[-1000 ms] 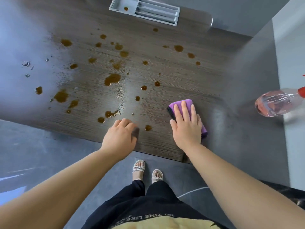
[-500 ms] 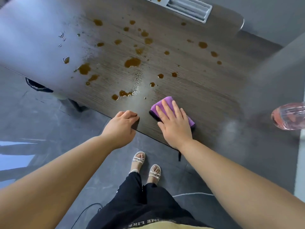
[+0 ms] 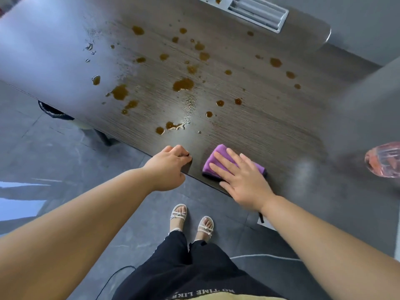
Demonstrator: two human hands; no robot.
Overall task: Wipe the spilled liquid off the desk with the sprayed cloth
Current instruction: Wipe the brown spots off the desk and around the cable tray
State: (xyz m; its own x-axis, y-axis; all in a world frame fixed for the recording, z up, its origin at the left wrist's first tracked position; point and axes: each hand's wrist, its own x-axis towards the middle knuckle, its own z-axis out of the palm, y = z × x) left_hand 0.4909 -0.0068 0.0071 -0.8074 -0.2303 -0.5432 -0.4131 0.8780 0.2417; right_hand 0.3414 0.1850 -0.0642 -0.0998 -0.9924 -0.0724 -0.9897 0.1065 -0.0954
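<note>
A folded purple cloth (image 3: pixel 218 156) lies flat on the dark wood desk (image 3: pixel 270 126), close to its front edge. My right hand (image 3: pixel 242 176) presses on it with straight, spread fingers and covers most of it. My left hand (image 3: pixel 171 165) rests on the desk's front edge with its fingers curled, holding nothing. Brown spilled liquid (image 3: pixel 183 85) is scattered in several drops and puddles over the middle and far part of the desk, beyond both hands.
A clear spray bottle with pink liquid (image 3: pixel 384 160) lies at the right edge. A grey slotted tray (image 3: pixel 255 11) is set into the desk's far side. A dark bin (image 3: pixel 52 111) stands under the desk on the left. Grey floor and my sandalled feet are below.
My right hand slid the cloth left and back toward the front edge; the brown drop near the edge is gone. The left hand stayed at the edge. The view shifted.
</note>
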